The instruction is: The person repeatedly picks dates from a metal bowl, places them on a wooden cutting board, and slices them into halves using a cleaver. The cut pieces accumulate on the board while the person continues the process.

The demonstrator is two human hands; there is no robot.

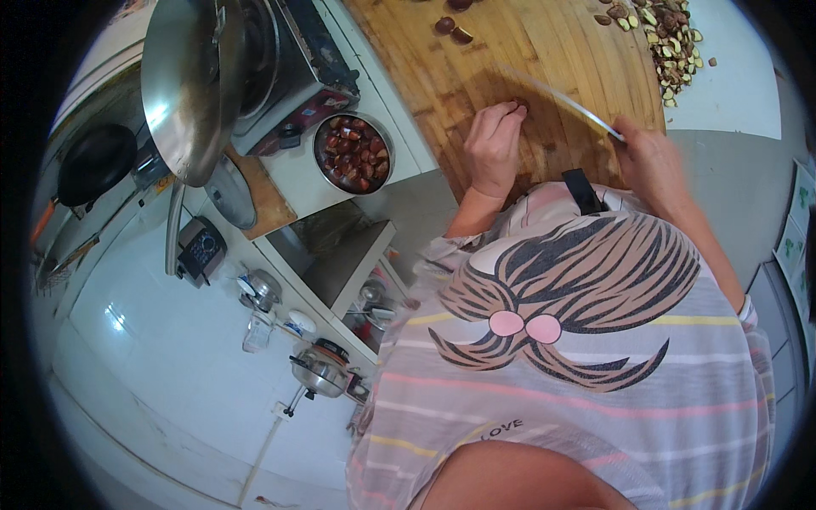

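On the wooden cutting board point(574, 38), the fingertips of my left hand point(494, 143) pinch a brown chestnut point(522, 104), mostly hidden by the fingers. My right hand point(650, 159) grips a knife point(574, 105) by its handle, which the fist covers. Its blade slants across the board, beyond the chestnut and apart from it as far as I can tell. Further up the board lie a whole chestnut point(445, 25) and a cut piece point(462, 36) showing pale flesh. Left of the board, a metal pot point(390, 150) holds many chestnuts point(356, 153).
At the board's far right, a heap of cut chestnut pieces point(679, 54) spills onto a white surface point(733, 95). A gas stove point(299, 108) carries a large steel wok point(182, 83) at the left. A pot lid point(231, 191) and several kitchen items stand along the tiled wall.
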